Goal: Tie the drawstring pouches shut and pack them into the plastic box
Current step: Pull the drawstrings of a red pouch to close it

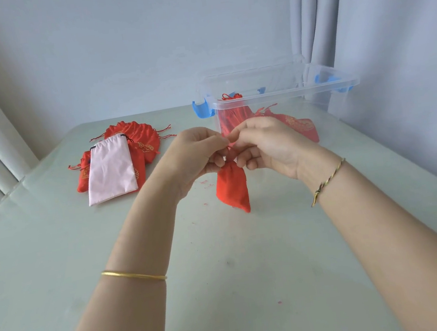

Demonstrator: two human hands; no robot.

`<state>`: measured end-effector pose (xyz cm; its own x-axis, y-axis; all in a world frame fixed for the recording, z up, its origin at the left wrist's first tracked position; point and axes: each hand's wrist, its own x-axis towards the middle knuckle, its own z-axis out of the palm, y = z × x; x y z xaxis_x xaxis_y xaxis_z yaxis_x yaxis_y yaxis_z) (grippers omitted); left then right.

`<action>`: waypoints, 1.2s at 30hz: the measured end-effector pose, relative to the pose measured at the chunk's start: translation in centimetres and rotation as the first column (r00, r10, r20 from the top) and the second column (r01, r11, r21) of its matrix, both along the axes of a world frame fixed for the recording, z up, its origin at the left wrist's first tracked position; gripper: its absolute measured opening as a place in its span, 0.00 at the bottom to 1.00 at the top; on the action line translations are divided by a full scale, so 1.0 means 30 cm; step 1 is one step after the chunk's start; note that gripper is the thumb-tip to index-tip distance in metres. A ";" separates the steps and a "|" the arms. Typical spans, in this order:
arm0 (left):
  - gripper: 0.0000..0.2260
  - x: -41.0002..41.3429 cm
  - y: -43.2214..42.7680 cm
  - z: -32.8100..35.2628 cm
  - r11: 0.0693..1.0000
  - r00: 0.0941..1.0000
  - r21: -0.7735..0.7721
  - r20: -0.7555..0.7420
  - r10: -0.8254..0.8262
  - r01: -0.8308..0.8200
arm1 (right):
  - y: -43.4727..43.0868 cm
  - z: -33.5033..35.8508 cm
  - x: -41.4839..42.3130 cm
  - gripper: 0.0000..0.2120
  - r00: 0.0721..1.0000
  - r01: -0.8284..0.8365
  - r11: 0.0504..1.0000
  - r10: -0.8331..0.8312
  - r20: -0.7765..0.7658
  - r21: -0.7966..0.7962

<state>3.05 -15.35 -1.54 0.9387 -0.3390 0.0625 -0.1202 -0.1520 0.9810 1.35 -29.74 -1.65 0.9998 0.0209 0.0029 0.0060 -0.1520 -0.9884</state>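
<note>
Forearms: both reach in from the near edge, left with a gold bangle [133, 275], right with a twisted bracelet [328, 180].
Table [225, 287]: pale, glossy; a wide bare stretch lies between the near edge and the hands, marked only by small red flecks.
Left hand [197, 154]: raised mid-table, fingers curled round the gathered neck of the red pouch [232, 188].
Right hand [264, 146]: touching the left hand fingertip to fingertip, thumb and forefinger pinching the cord [229, 145] at the pouch's mouth; the other fingers are curled beneath.
Red pouch: hangs from both hands, tilted, its low corner pointing near and right; whether that corner touches the table I cannot tell.
Pile [137, 136]: red pouches with gold print at far left, well apart from the hands, cords trailing toward the far edge.
Pink pouch [110, 172]: flat on top of the pile, mouth to the far side, its near end on the table.
Box [285, 93]: clear, lid off, by the far right corner just beyond the hands; a blue latch [201, 110] sticks out at its left end.
Packed pouches [233, 114]: red, inside the box, some bunched at its left end, one flat toward the right.
Left edge: runs diagonally beside the pile; bare table lies between pile and hands.
Right edge: close to the wall, with a bare strip beside the right forearm.
Curtain [312, 18]: hangs behind the box's right end.
</note>
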 end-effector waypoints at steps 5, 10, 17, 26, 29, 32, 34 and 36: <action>0.06 0.006 0.008 -0.002 0.994 0.996 -0.074 -0.033 0.079 -0.081 | 0.002 -0.014 0.000 0.08 0.968 0.006 0.979 0.046 0.247 -0.205; 0.04 0.002 0.004 0.001 0.990 0.993 -0.086 -0.043 0.110 -0.113 | 0.015 -0.041 0.025 0.10 0.888 0.134 0.925 0.048 0.458 -0.355; 0.01 0.006 0.015 0.001 0.985 0.988 -0.091 -0.047 0.144 -0.148 | 0.036 -0.043 0.009 0.03 0.702 0.380 0.677 0.233 0.673 -0.630; 0.08 -0.005 0.020 0.029 0.970 0.972 -0.101 0.053 0.228 -0.222 | 0.024 -0.045 0.017 0.04 0.874 0.196 0.882 0.041 0.484 -0.429; 0.09 -0.018 0.003 0.043 0.977 0.976 -0.073 0.080 0.205 -0.199 | 0.021 -0.052 0.029 0.10 0.939 0.126 0.964 -0.039 0.342 -0.236; 0.08 -0.023 -0.010 0.043 0.968 0.958 0.068 0.175 0.229 -0.243 | 0.017 -0.060 0.035 0.11 0.974 0.090 0.995 -0.078 0.212 -0.048; 0.10 -0.022 0.000 0.044 0.927 0.910 0.168 0.313 0.271 -0.334 | 0.015 -0.058 0.038 0.12 0.984 0.086 0.994 -0.096 0.152 0.069; 0.12 -0.024 0.014 0.053 0.915 0.883 0.189 0.390 0.262 -0.355 | 0.012 -0.051 0.040 0.13 0.988 0.088 0.986 -0.104 0.113 0.144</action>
